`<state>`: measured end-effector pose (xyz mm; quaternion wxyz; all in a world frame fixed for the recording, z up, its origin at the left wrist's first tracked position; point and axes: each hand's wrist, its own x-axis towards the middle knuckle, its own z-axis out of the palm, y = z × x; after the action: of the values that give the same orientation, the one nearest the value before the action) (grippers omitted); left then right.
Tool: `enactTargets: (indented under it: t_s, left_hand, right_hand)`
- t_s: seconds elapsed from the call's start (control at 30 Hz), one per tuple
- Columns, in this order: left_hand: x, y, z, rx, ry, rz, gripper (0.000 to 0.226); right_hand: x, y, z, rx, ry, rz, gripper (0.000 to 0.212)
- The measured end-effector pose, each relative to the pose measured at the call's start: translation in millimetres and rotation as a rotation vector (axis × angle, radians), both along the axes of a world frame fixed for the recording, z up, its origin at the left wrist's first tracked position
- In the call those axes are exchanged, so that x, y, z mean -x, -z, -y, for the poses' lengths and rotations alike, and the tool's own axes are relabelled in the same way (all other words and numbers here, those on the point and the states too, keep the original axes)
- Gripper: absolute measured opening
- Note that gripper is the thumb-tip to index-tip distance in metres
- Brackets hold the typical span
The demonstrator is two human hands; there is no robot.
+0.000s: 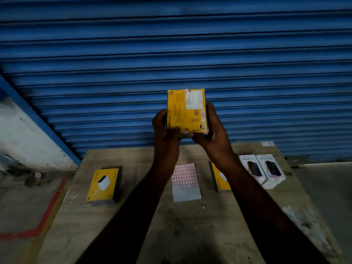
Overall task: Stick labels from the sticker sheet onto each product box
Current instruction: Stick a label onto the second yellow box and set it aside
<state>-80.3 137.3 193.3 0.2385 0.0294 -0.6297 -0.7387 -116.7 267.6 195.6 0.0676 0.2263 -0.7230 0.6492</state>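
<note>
- Filling the far side, a blue roller shutter (171, 44) stands behind everything.
- A worn wooden tabletop (190, 225) lies beneath the raised arms, with grey floor (22, 210) carrying a red line to its left.
- The sticker sheet (185, 181) lies flat at the middle of the tabletop. Rows of red-edged labels cover its far part and its near end is bare. It is well below both grips and neither touches it.
- A left yellow box (102, 185) lies on the tabletop's left. A second yellow box (219, 178) is partly hidden behind the right forearm, and two white boxes (251, 168) stand side by side beyond it.
- The held yellow box (185, 111) is upright in the air above the tabletop, printed back towards the camera, clasped between both grips.
- The left grip (165, 128) curls round its lower left edge, thumb on the face.
- The right grip (215, 130) wraps its lower right side, thumb at the bottom edge.
- A small pale label (187, 90) sits on the held box's top edge, away from both grips.
</note>
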Motion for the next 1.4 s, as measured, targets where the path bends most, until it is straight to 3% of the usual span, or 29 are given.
enactTargets:
  t_s: [0.3, 0.43, 0.6, 0.73, 0.8, 0.93, 1.03, 1.17, 1.3, 1.4]
  left_hand:
    - [0.1, 0.1, -6.0, 0.026, 0.042, -0.002, 0.043]
    - [-0.5, -1.7, -5.5, 0.043, 0.023, 0.037, 0.044]
    - [-1.0, 5.2, -1.2, 0.055, -0.001, 0.082, 0.047]
    - [-3.3, 6.5, -0.2, -0.022, 0.000, 0.140, 0.037]
    - [-1.3, 11.8, 2.5, -0.072, 0.043, 0.195, 0.030]
    - [-1.3, 17.9, 8.6, -0.133, 0.051, 0.224, 0.032]
    - [-3.0, 14.0, 11.3, -0.124, 0.115, 0.239, 0.035]
    - [-5.7, 12.3, 9.3, 0.053, 0.215, 0.228, 0.045]
    - [1.0, 25.2, 5.1, 0.636, 0.080, 0.149, 0.039]
    - [3.6, 42.7, -2.8, 0.781, -0.035, 0.149, 0.032]
  right_hand:
    - [2.9, 5.3, 13.8, 0.095, 0.218, 0.009, 0.069]
    - [3.1, 6.6, 18.2, 0.178, 0.248, 0.080, 0.051]
    - [3.0, 15.9, 13.4, 0.074, 0.224, 0.103, 0.049]
    - [3.0, 22.4, 6.3, 0.092, 0.266, 0.189, 0.034]
    - [-1.2, 19.2, 1.1, 0.081, 0.162, 0.177, 0.040]
    - [-2.8, 20.8, -16.6, -0.138, -0.058, 0.179, 0.079]
    - [2.0, 24.5, -29.1, -0.226, 0.001, 0.090, 0.071]
    - [7.2, 25.7, -39.7, -0.103, 0.088, 0.097, 0.040]
    - [14.3, 29.4, -54.6, 0.012, 0.160, 0.172, 0.023]
    - [16.7, 32.5, -66.0, 0.002, 0.160, 0.220, 0.012]
